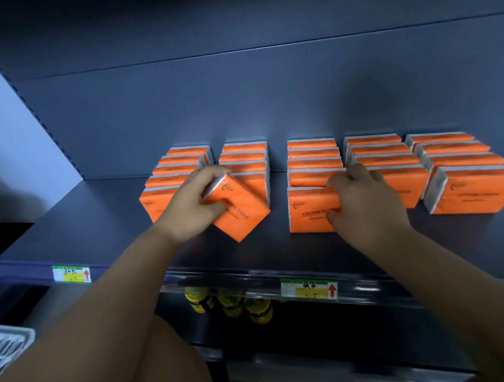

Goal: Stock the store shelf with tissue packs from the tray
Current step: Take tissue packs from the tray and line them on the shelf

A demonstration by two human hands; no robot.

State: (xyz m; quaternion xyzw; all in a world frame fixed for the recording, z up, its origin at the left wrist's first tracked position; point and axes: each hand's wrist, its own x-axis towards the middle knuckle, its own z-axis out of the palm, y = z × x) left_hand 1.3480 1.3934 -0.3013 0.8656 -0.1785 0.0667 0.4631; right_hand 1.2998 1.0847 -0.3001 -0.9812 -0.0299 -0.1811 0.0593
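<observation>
The orange Cotton Tissue pack (240,212) in the left hand (186,208) hangs tilted, one corner down, just over the shelf (83,226) in front of the second row. It is probably being turned to stand as that row's front pack. The left fingers wrap its upper end. The right hand (365,203) is curled on the front pack of the middle row (308,209), seemingly to square it against the packs behind. Five rows of upright packs (457,158) run back to the rear panel, printed faces forward for shoppers. The white tray (5,345) sits at lower left, near enough to reach; its contents are out of view.
</observation>
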